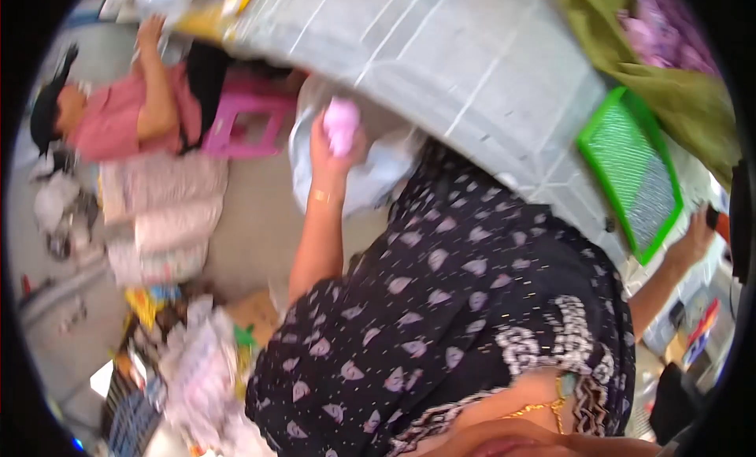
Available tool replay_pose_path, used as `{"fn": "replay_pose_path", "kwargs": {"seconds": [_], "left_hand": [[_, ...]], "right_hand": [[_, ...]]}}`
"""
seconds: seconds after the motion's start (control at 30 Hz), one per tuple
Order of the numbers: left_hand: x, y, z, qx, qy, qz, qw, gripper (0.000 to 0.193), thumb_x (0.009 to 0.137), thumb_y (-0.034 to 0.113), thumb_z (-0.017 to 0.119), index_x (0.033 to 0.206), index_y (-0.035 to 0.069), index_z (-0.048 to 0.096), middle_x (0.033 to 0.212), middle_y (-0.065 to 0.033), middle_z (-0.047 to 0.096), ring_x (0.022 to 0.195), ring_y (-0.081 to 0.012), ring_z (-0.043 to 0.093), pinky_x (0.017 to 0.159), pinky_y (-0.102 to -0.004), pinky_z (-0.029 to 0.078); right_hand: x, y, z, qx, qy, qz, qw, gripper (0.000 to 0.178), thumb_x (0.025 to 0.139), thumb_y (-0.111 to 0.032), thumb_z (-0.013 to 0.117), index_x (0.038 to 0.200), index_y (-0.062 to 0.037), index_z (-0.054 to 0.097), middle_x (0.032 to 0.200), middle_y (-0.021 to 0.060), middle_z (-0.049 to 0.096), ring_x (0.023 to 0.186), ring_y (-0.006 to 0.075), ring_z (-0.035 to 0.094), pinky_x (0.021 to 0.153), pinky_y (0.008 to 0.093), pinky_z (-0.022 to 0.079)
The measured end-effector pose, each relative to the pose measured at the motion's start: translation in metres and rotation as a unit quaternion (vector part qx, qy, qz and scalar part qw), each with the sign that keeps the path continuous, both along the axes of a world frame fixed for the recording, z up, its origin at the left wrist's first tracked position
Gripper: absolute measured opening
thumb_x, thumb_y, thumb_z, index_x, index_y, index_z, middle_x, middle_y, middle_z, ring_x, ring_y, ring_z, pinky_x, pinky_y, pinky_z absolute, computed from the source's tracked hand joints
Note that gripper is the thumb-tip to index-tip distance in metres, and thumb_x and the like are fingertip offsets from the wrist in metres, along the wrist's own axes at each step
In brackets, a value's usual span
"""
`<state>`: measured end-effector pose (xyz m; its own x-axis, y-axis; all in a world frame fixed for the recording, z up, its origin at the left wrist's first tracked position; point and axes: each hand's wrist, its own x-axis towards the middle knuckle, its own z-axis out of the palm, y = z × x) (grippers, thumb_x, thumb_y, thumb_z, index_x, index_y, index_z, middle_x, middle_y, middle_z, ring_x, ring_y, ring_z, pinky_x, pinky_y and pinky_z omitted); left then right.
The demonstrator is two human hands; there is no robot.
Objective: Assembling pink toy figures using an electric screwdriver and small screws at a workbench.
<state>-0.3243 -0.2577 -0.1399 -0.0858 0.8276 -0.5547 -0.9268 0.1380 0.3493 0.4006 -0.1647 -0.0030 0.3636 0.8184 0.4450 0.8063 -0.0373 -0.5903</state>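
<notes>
My left hand is closed around a small pink figure, blurred, with a rounded top. A whitish plastic bag hangs open just under and behind that hand, beside the table edge. Out at the far right, my right hand has its fingers curled round a dark and orange object. The rim of the view cuts that object off, so its kind stays unclear. Between my body and the right hand, a bright green tray lies on the table, filled with a shiny, clear-looking texture.
The grey tiled table runs across the top. Olive cloth with purple pieces lies at upper right. Another person in a pink shirt sits at left by a pink stool. Stacked sacks and heaped cloth cover the floor.
</notes>
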Motion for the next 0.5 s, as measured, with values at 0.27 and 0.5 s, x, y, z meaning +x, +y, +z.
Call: {"fn": "replay_pose_path", "kwargs": {"seconds": [0.27, 0.5], "left_hand": [[-0.023, -0.013, -0.176, -0.122, 0.234, -0.007, 0.965, 0.023, 0.093, 0.026, 0.053, 0.090, 0.004, 0.061, 0.084, -0.0089, 0.064, 0.078, -0.0238, 0.062, 0.079, -0.0386, 0.054], [-0.012, 0.040, -0.251, 0.000, 0.152, -0.108, 0.982, 0.045, 0.094, 0.034, 0.051, 0.129, 0.006, 0.055, 0.116, -0.0094, 0.064, 0.106, -0.0273, 0.059, 0.098, -0.0411, 0.046]], "right_hand": [[-0.134, -0.039, 0.121, -0.033, -0.017, 0.080, 0.996, 0.029, 0.091, -0.007, 0.061, 0.119, 0.0004, 0.062, 0.100, 0.0139, 0.070, 0.092, 0.0179, 0.067, 0.084, 0.0300, 0.050], [-0.254, -0.042, 0.228, 0.363, -0.172, 0.346, 0.848, 0.027, 0.095, -0.010, 0.054, 0.119, -0.0035, 0.046, 0.087, 0.0127, 0.066, 0.066, 0.0240, 0.061, 0.068, 0.0402, 0.055]]}}
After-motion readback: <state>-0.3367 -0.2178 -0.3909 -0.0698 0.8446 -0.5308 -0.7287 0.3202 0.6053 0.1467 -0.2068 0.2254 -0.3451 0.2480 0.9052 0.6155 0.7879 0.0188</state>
